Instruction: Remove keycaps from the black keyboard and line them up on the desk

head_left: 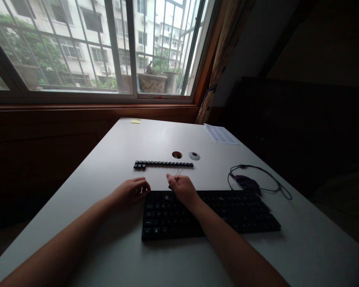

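Observation:
A black keyboard (179, 231) lies across the near part of the white table, with some keys gone along its far edge. My left hand (134, 191) is at its far left corner, fingers curled with the tips against the corner. Over the keyboard's far edge, my right hand (184, 189) is closed around a wire keycap puller (178, 172), its thin wire loops pointing away from me. Beyond both hands, loose black keycaps (164, 163) stand in a long row, with a short second row at its left end.
To the right lie a coiled black cable (267, 169) and a dark purple object (247, 183). Farther back are a round table hole (177, 155), its grey cover ring (194, 156), printed paper (221, 134) and yellow sticky notes (135, 121). A barred window (92, 48) is behind the table.

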`<state>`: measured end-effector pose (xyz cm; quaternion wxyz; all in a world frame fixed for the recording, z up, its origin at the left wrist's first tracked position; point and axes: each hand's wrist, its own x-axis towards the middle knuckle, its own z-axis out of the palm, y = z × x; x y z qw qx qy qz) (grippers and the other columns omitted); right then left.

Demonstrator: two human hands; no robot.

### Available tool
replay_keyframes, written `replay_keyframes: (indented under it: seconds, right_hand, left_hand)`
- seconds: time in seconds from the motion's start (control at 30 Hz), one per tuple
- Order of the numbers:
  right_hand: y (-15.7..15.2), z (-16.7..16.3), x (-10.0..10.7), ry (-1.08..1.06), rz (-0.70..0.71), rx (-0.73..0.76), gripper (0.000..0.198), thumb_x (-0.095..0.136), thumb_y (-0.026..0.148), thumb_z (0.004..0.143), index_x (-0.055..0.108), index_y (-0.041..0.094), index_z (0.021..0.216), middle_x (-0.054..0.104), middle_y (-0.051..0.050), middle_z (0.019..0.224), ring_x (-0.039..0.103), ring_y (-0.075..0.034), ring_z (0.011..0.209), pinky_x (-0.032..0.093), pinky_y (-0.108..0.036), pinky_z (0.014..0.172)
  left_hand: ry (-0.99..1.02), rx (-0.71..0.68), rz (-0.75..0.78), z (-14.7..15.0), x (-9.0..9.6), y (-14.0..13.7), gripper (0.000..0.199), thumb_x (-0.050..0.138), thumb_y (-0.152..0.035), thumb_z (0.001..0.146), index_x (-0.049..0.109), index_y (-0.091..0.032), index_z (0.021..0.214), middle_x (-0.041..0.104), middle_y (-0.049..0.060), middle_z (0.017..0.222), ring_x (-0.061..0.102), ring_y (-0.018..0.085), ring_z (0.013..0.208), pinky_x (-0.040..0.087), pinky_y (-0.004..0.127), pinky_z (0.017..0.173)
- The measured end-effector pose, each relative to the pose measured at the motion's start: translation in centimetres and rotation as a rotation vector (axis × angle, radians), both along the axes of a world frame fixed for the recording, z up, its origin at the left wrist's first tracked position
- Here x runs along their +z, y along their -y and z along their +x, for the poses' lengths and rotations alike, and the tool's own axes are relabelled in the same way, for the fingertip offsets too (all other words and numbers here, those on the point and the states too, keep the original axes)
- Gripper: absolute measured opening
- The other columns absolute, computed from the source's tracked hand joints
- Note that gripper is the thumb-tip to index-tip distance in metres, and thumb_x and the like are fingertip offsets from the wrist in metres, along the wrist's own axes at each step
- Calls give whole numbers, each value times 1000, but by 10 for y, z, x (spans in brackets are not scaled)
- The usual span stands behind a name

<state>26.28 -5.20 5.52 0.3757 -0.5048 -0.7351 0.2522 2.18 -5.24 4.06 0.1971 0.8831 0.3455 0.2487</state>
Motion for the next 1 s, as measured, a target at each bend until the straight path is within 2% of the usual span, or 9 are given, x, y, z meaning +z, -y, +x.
replay_keyframes:
  seconds: [0.17,0.37,0.57,0.73,1.0]
  right_hand:
    - [4,-1,2,-28,70,49,56,40,49,96,30,21,48,34,4,46,34,-10,44,28,-26,51]
    - [11,-2,11,-85,131,79,56,38,49,98,33,21,50,40,2,49,40,-11,47,31,-26,54]
    - [11,0,12,-81,139,144,56,36,50,99,36,20,52,43,2,53,42,-10,50,32,-26,55]
    - [8,2,10,-70,106,193,57,40,53,98,43,19,53,43,3,53,44,-10,52,33,-25,56]
    - [6,4,11,-137,0,261,58,44,55,95,47,18,52,46,3,52,45,-10,50,33,-25,54]
  left_hand:
    - [-3,3,11,0,-3,-1,11,52,-21,92,63,-19,93,58,1,84,56,10,64,44,22,60]
    - [21,32,48,3,1,3,11,54,-18,90,63,-19,97,57,1,85,51,7,57,43,20,56]
    - [84,-29,76,10,11,14,13,57,-22,90,64,-20,102,58,4,91,54,10,67,46,22,60]
    - [139,-64,63,13,11,17,20,63,-22,87,61,-21,107,58,5,100,57,12,74,50,24,64]
    - [160,-67,98,16,12,20,20,61,-16,87,56,-21,107,55,6,107,56,11,75,51,25,64]
